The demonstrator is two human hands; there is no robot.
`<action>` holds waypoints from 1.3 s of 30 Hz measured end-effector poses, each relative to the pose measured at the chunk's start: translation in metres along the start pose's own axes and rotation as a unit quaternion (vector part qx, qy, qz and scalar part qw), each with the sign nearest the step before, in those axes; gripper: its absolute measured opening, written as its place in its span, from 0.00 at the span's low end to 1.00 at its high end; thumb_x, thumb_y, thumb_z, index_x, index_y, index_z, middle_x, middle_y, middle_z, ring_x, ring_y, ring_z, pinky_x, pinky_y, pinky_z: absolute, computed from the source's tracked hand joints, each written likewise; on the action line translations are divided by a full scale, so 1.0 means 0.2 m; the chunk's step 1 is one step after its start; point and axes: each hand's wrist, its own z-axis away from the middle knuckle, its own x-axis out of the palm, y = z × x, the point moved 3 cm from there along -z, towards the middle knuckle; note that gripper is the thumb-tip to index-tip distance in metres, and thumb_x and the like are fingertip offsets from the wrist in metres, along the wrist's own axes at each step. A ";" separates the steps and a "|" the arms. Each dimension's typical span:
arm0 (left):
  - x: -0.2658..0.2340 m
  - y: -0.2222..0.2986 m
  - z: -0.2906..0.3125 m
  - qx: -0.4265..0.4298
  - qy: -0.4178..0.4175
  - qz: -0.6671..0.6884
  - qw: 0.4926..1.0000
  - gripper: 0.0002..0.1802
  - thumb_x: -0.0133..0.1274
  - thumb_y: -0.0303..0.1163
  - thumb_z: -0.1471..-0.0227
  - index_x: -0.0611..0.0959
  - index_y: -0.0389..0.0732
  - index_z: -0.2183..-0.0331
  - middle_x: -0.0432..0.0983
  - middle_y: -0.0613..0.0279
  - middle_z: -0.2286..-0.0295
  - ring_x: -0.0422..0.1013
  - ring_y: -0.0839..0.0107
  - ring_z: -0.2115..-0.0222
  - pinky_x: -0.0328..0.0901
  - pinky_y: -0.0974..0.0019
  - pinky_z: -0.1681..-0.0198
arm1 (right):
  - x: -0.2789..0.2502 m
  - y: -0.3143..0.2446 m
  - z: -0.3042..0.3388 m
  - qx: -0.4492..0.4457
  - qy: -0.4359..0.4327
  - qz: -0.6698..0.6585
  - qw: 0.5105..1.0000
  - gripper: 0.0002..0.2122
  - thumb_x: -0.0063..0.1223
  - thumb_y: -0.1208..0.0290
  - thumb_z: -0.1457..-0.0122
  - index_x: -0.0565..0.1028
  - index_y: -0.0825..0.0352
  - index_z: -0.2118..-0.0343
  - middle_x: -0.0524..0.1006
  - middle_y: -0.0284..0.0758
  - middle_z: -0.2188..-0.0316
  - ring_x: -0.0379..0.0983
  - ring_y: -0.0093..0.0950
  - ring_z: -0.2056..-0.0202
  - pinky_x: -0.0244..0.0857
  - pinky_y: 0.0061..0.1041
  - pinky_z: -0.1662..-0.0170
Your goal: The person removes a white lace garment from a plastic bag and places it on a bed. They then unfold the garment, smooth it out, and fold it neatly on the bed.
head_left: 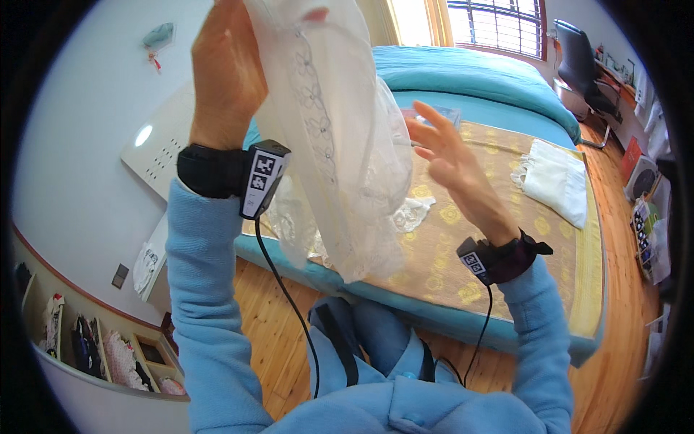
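A sheer white garment (325, 137) with a line of embroidered flowers hangs in front of me, its lower hem above the near edge of the bed. Raised at the upper left, my left hand (228, 72) grips its top; part of that hand is cut off by the frame, and a fingertip shows through or past the cloth. Beside the garment's right side is my right hand (466, 170), fingers stretched out and apart, slightly blurred. Its fingertips are close to the fabric; whether they touch it I cannot tell.
The bed carries a tan and yellow patterned cover (499, 239). On it lie a folded white cloth (553, 181) and a white lace piece (413, 213). A teal quilt (470, 76) is at the far end. Open clothes compartments (101, 347) stand lower left; a black chair (585, 65) stands far right.
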 end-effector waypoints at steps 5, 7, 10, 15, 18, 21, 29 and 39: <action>-0.14 -0.20 0.20 0.020 0.064 -0.090 0.994 0.15 0.43 0.41 0.40 0.74 0.44 0.56 0.72 0.59 0.58 0.71 0.64 0.56 0.67 0.67 0.60 | 0.01 -0.04 0.14 0.173 -0.117 0.002 0.978 0.15 0.54 0.65 0.43 0.75 0.70 0.57 0.76 0.29 0.68 0.71 0.18 0.65 0.65 0.19 0.58; -0.31 -0.32 0.28 -0.062 0.099 -0.028 0.993 0.15 0.43 0.37 0.40 0.70 0.45 0.52 0.67 0.56 0.52 0.68 0.60 0.53 0.67 0.64 0.58 | -0.13 -0.01 0.22 0.201 -0.056 0.012 0.978 0.13 0.53 0.67 0.42 0.75 0.70 0.58 0.76 0.28 0.66 0.70 0.17 0.65 0.65 0.20 0.58; -0.50 -0.57 0.51 -0.258 0.162 0.007 0.952 0.28 0.47 0.30 0.43 0.59 0.49 0.43 0.63 0.55 0.46 0.66 0.60 0.50 0.65 0.62 0.52 | -0.33 0.04 0.41 0.272 0.020 -0.039 0.961 0.14 0.53 0.66 0.42 0.74 0.70 0.58 0.76 0.30 0.67 0.71 0.17 0.67 0.67 0.18 0.62; -0.50 -1.11 0.71 -0.302 0.108 0.003 0.947 0.33 0.48 0.23 0.47 0.56 0.48 0.42 0.63 0.53 0.47 0.66 0.61 0.50 0.65 0.62 0.51 | -0.60 0.09 0.59 0.280 0.086 -0.118 0.949 0.17 0.53 0.64 0.42 0.72 0.71 0.54 0.77 0.34 0.65 0.75 0.20 0.66 0.71 0.18 0.65; -0.36 -1.46 0.73 -0.283 0.121 0.086 0.947 0.40 0.50 0.20 0.50 0.51 0.45 0.40 0.63 0.48 0.48 0.65 0.60 0.50 0.65 0.62 0.51 | -0.88 0.15 0.64 0.227 0.182 -0.007 0.957 0.14 0.52 0.66 0.41 0.73 0.72 0.58 0.77 0.34 0.66 0.74 0.20 0.65 0.69 0.19 0.64; -0.24 -1.76 0.92 -0.353 0.088 -0.101 0.926 0.41 0.53 0.23 0.54 0.55 0.42 0.40 0.62 0.43 0.48 0.65 0.56 0.50 0.63 0.60 0.49 | -1.15 0.29 0.75 0.257 0.337 0.147 0.894 0.12 0.54 0.67 0.43 0.75 0.71 0.62 0.75 0.30 0.69 0.69 0.19 0.66 0.63 0.18 0.61; -0.63 -1.89 1.29 -0.397 -0.022 -0.402 0.825 0.38 0.60 0.41 0.58 0.68 0.36 0.46 0.68 0.44 0.51 0.67 0.60 0.51 0.62 0.64 0.50 | -1.43 0.53 1.26 0.461 0.339 0.232 0.787 0.12 0.54 0.62 0.43 0.74 0.68 0.66 0.73 0.27 0.76 0.66 0.15 0.77 0.61 0.14 0.74; -0.67 -1.76 1.33 -0.554 -0.129 -0.394 0.721 0.28 0.60 0.48 0.59 0.80 0.32 0.64 0.77 0.56 0.70 0.72 0.69 0.71 0.65 0.66 0.66 | -1.39 0.67 1.02 0.408 0.235 0.316 0.823 0.18 0.55 0.56 0.44 0.75 0.70 0.65 0.75 0.31 0.72 0.69 0.19 0.71 0.62 0.16 0.67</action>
